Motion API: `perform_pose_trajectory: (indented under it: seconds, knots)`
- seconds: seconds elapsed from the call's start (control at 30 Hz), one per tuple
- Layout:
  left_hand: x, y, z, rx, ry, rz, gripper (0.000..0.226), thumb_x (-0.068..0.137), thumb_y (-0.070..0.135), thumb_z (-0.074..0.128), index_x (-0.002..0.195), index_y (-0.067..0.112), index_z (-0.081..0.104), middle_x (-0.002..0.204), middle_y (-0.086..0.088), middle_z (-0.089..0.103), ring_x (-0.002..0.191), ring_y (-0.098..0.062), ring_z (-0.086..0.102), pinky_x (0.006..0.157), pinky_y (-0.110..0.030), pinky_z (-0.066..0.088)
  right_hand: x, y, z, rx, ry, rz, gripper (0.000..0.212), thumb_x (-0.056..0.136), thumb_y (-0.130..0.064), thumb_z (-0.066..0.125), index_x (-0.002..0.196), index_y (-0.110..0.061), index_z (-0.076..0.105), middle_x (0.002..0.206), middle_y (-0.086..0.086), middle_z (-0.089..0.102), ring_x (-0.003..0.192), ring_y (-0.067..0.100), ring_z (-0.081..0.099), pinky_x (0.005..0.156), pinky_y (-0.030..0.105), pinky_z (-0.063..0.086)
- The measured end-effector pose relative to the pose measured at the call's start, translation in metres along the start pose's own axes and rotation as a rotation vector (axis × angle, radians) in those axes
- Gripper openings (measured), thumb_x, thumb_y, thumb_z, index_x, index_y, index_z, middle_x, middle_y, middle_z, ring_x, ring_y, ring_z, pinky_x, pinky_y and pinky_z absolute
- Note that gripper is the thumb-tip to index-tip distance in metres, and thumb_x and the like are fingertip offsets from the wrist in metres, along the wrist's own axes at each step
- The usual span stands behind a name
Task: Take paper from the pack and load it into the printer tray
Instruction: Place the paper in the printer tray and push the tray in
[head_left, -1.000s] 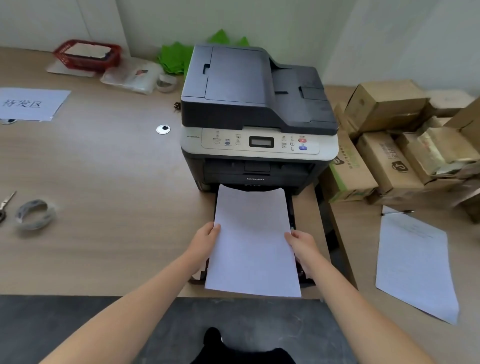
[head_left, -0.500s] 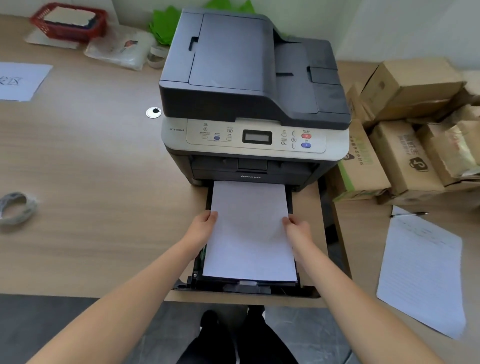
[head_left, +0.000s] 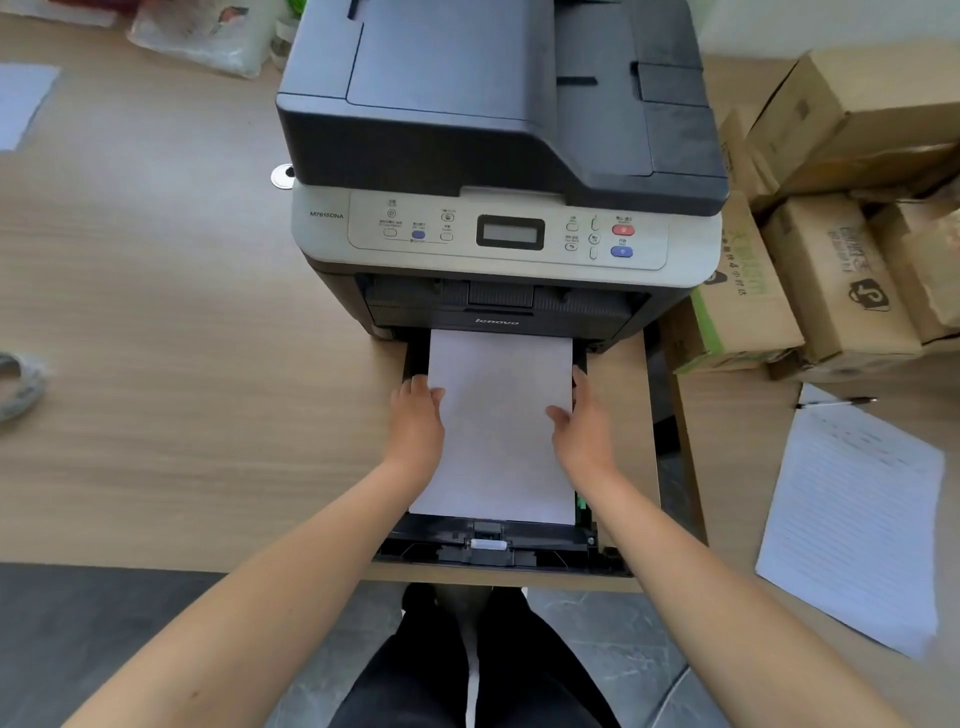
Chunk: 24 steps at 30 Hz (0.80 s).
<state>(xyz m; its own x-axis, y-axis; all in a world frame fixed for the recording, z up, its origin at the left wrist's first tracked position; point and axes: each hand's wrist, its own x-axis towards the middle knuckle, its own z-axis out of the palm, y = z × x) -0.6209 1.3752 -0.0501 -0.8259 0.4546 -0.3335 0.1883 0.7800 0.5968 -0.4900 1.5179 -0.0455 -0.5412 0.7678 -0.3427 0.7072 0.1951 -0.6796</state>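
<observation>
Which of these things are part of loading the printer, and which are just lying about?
Part of the job: white paper, open paper tray, printer, left hand, right hand.
Lying about: cardboard boxes, written sheet, pen, tape roll, plastic bag.

The wooden desk (head_left: 156, 364) carries a printer (head_left: 498, 130), plastic bag (head_left: 208, 36) and white sheet (head_left: 21, 104).

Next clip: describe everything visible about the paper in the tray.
The paper is plain white, blank on top, its thickness unclear. It lies flat in the pulled-out black tray, far edge at the printer front, near edge short of the tray's front wall. The left hand touches its left edge, the right hand its right edge, thumbs on top; a pinch cannot be confirmed.
</observation>
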Motion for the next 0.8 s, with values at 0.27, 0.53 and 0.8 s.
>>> perform_pose_trajectory:
  seconds: [0.27,0.53,0.8]
  knots:
    - [-0.020,-0.021,-0.005,0.297,-0.113,0.299,0.109,0.067,0.063,0.070,0.150,0.023,0.013,0.150,-0.010,0.017,0.135,-0.033,0.019,0.112,-0.047,0.020,-0.020,0.016,-0.001,-0.412,-0.096,-0.129,0.136,0.055,-0.058,0.081,0.152,-0.031,-0.009,0.160,0.003,-0.006,0.143,0.028,0.004,0.118,0.047,0.012]
    - [-0.029,-0.056,-0.006,0.644,-0.212,0.533,0.120,0.053,0.073,0.071,0.149,0.022,0.020,0.154,-0.016,0.016,0.145,-0.038,0.010,0.119,-0.054,0.009,-0.040,0.041,-0.011,-0.681,-0.256,-0.253,0.141,0.055,-0.064,0.079,0.151,-0.027,-0.017,0.160,0.005,-0.021,0.148,0.029,-0.016,0.120,0.048,0.001]
    - [-0.059,-0.078,-0.049,0.190,-0.096,0.354,0.039,0.090,0.013,0.059,0.128,0.011,0.051,0.127,-0.001,0.053,0.095,-0.021,0.062,0.084,-0.039,0.055,-0.049,0.027,-0.039,-0.075,-0.137,0.065,0.044,0.093,-0.009,0.051,0.136,-0.006,0.046,0.119,0.009,0.050,0.107,0.022,0.053,0.091,0.028,0.043]
